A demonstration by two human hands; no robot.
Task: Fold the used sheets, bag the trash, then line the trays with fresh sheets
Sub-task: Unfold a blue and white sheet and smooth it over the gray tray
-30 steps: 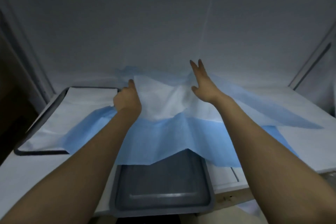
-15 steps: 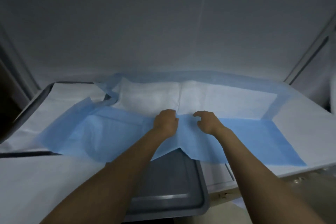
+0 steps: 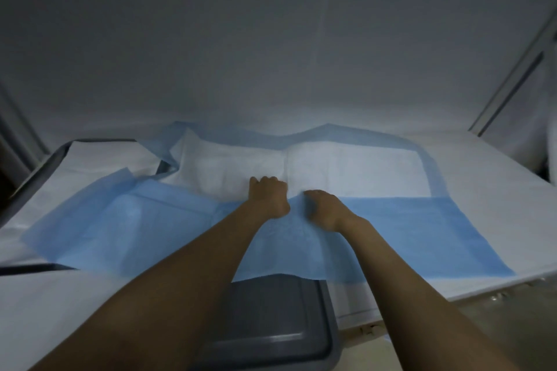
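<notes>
A blue sheet with a white padded inner side lies spread across the table, its near half turned over so the blue backing faces up. Both hands sit at the middle of that turned edge. My left hand is curled into a fist, gripping the edge. My right hand lies beside it with bent fingers, pinching the same edge. The sheet's front part drapes over a grey tray at the table's near edge.
A second dark-rimmed tray lined with a white sheet sits at the left, partly under the blue sheet. The white tabletop runs to the right. A grey wall stands close behind, and a metal frame rises at the right.
The sheet was lifted and flapped a second ago, and now lies flat. Both hands came down and together to the middle of the turned edge; the right hand went from spread fingers to curled.
</notes>
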